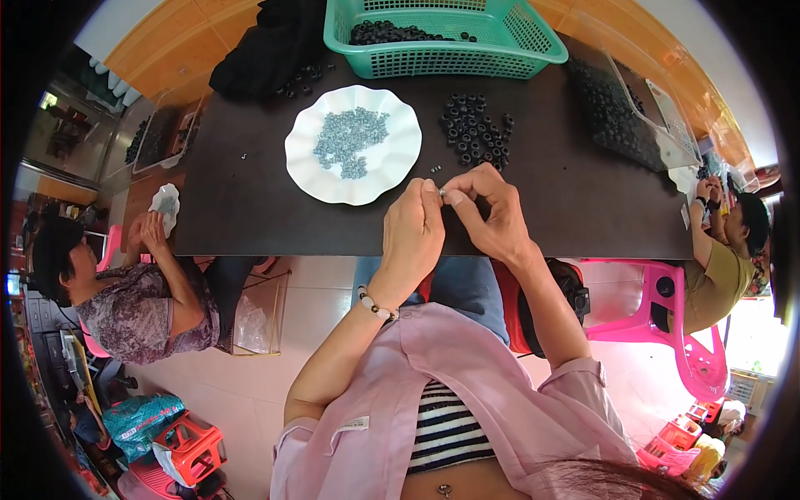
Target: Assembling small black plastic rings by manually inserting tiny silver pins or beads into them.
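My left hand (414, 227) and my right hand (493, 215) meet at the table's front edge, fingertips pinched together. Between them is a small pale, shiny piece (442, 192); its exact kind is too small to make out. A couple of tiny clear pieces (436, 169) lie on the table just beyond my fingers. To the left, a white scalloped plate (308, 171) holds many small clear bluish pieces (354, 137). Beyond my right hand sits a loose group of small black ring-shaped parts (477, 127).
At the back of the dark table (242, 196) stands a green basket (458, 65) with black parts inside. A clear bin (621, 117) of black parts is at the right, black cloth (271, 50) at the back left. Co-workers sit left (142, 292) and right (721, 275).
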Motion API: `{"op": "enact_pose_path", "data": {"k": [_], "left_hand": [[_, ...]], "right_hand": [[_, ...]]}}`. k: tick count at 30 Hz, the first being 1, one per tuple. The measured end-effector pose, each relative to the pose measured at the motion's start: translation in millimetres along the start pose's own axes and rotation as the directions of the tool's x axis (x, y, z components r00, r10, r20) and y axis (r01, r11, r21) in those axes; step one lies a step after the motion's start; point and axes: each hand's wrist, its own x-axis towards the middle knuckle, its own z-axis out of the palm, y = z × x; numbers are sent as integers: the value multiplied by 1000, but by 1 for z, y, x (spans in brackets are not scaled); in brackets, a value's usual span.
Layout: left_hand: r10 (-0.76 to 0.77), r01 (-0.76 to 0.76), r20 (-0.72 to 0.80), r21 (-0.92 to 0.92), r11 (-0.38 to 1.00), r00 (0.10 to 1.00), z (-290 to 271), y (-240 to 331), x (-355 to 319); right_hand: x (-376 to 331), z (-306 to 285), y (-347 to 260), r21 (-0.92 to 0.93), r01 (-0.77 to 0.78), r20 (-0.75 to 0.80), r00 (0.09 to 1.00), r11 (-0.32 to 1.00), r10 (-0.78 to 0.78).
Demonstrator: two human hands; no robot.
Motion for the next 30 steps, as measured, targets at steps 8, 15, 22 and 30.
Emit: {"op": "enact_pose_path", "data": {"k": [8,15,22,30], "left_hand": [[255,-232,-70,242,942,964,2,1,-8],[223,-197,-88,232,952,971,4,3,-9],[-80,82,25,-109,991,996,-3,5,-3],[-99,93,31,169,981,995,-9,-1,18]], "right_hand": [[-7,3,2,165,-158,26,987,973,156],[-13,9,7,240,-129,-71,986,962,150],[-4,-3,2,33,145,-39,989,989,-144],[7,-7,7,-241,39,6,999,970,-39]]}}
